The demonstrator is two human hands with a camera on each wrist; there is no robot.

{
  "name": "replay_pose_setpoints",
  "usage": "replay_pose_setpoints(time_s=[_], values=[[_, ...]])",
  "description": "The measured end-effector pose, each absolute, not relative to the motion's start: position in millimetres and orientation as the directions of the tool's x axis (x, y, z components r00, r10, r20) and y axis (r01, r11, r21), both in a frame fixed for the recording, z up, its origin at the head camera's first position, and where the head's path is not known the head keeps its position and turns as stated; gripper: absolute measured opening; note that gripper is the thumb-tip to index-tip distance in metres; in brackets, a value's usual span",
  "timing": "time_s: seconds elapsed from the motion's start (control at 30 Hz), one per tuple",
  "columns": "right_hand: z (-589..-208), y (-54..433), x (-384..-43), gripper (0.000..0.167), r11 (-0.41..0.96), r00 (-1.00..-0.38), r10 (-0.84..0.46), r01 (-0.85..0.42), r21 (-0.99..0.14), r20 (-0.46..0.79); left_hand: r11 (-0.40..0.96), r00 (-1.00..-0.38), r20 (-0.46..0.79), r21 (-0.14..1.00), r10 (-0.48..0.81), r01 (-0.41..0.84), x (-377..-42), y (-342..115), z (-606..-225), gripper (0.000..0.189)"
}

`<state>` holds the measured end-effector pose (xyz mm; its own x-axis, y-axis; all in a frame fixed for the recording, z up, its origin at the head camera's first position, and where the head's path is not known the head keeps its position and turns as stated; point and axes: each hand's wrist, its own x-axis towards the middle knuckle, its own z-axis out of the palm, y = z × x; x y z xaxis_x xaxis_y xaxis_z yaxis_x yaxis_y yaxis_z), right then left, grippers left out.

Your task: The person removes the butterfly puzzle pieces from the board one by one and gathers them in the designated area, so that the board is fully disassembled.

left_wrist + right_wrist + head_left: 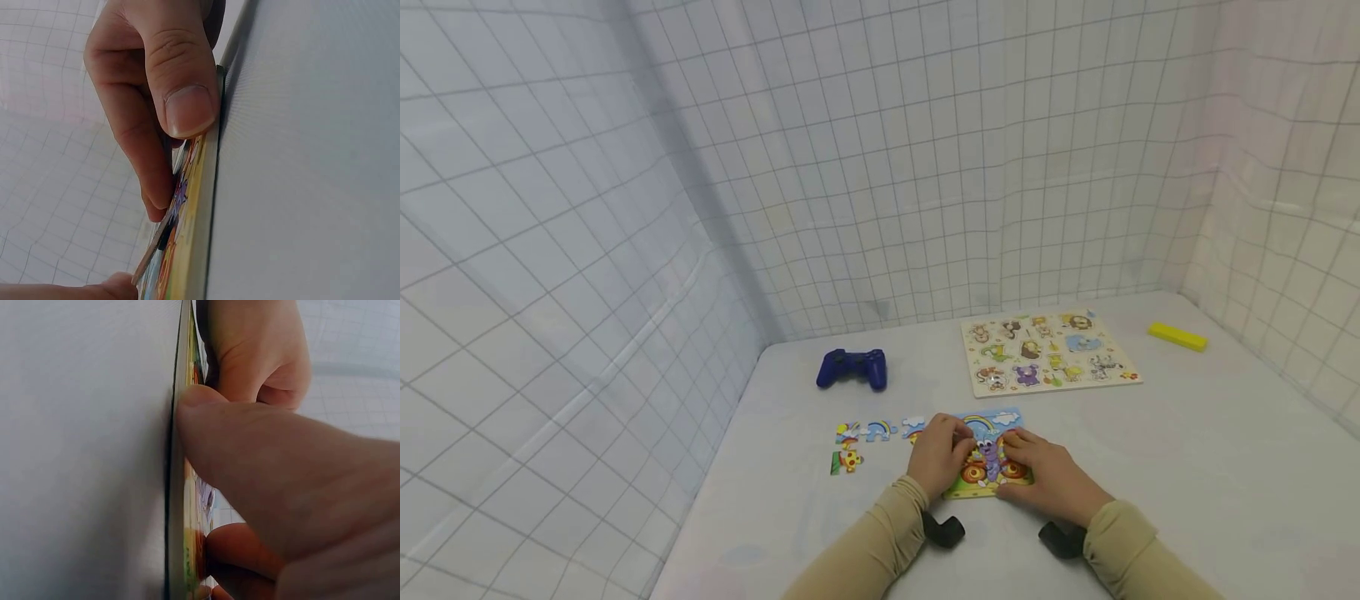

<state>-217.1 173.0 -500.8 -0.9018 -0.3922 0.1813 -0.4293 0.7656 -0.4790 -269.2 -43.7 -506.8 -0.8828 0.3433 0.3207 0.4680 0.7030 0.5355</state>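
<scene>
A framed jigsaw puzzle [990, 454] with a purple cartoon figure and a rainbow lies flat on the table between both hands. My left hand [938, 457] is over its left side, fingers curled; its thumb [187, 111] lies at the near edge in the left wrist view. My right hand [1052, 473] holds the right side. In the right wrist view its thumb [200, 403] lies at the edge, with bent fingers [244, 550] on the picture. A puzzle piece [150, 253] stands tilted up from the surface, a right fingertip at its raised end and left fingertips near its other end.
Loose puzzle pieces [847, 458] lie left of the hands, and another piece [913, 427] is beside the left hand. Behind are a blue game controller [853, 368], an animal puzzle board [1048, 353] and a yellow block [1177, 337]. Grid-patterned sheeting [910, 167] encloses the table.
</scene>
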Motion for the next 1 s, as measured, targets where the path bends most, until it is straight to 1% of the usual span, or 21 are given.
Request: replay_pose_setpoints(time_s=[0.23, 0.47, 0.73, 0.9, 1.0], values=[[-502.5, 174.3, -217.5, 0.075, 0.762, -0.897, -0.402, -0.439, -0.476, 0.183, 0.676, -0.874, 0.329, 0.556, 0.356, 0.484, -269.2, -43.9, -507.9, 0.008], [-502.3, 174.6, -218.2, 0.074, 0.759, -0.895, -0.406, -0.443, -0.477, 0.186, 0.656, -0.864, 0.346, 0.563, 0.366, 0.503, -268.0, -44.0, -507.6, 0.013], [-501.4, 172.0, -217.7, 0.074, 0.761, -0.898, -0.406, -0.436, -0.481, 0.172, 0.654, -0.868, 0.338, 0.572, 0.364, 0.496, -268.3, -46.8, -509.8, 0.021], [-503.1, 172.7, -218.2, 0.075, 0.765, -0.897, -0.407, -0.438, -0.472, 0.174, 0.638, -0.857, 0.358, 0.573, 0.370, 0.514, -269.1, -46.7, -510.2, 0.021], [-504.1, 173.1, -219.0, 0.075, 0.762, -0.897, -0.406, -0.439, -0.476, 0.178, 0.615, -0.861, 0.366, 0.602, 0.354, 0.509, -269.2, -49.3, -510.4, 0.021]])
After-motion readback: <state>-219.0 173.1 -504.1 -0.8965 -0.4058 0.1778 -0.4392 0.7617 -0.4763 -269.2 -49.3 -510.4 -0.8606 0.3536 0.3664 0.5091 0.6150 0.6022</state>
